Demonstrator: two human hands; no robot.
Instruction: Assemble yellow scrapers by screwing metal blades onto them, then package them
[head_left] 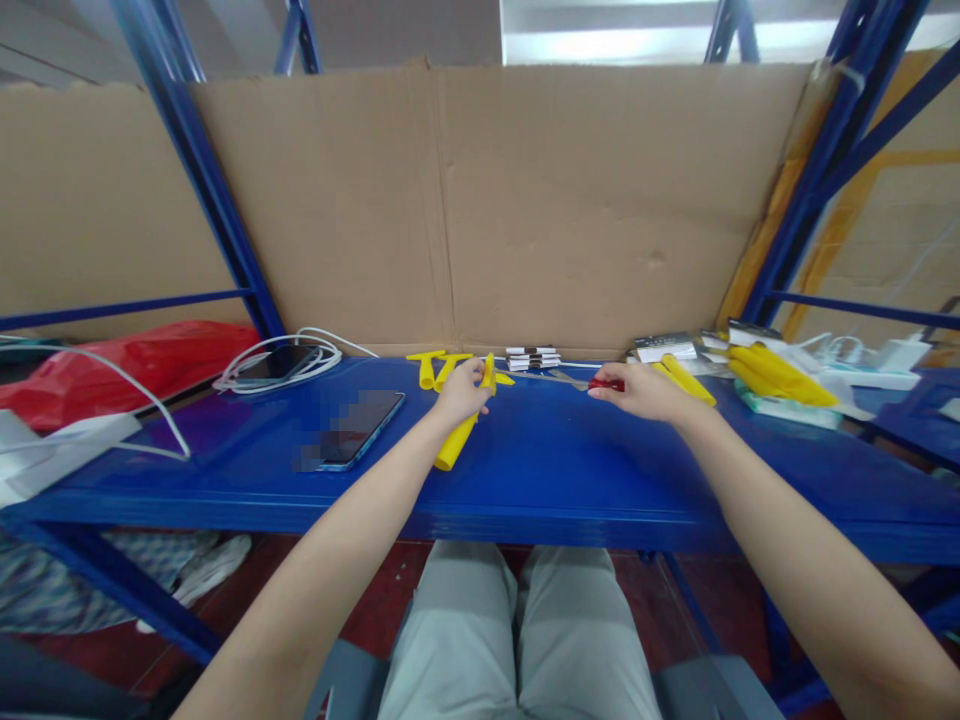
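My left hand [463,393] is closed round a yellow T-shaped piece with a tubular handle [454,446], which slants down toward the table's front edge. Its upper part shows above my fingers. Just behind that hand, more yellow T-shaped pieces [427,370] sit together on the blue table. Red-handled scissors [604,384] are in my right hand [636,391], with the metal blades pointing left toward the left hand. The blades look apart from the yellow piece. My right fingers cover most of the scissors' handle.
Small black-and-white packs [532,358] lie by the cardboard wall [555,220]. A phone [361,432] rests left of my left hand. On the right are yellow tubes [688,380] and a yellow bundle [780,375]. White cable [300,365] and a red bag [135,370] are at left.
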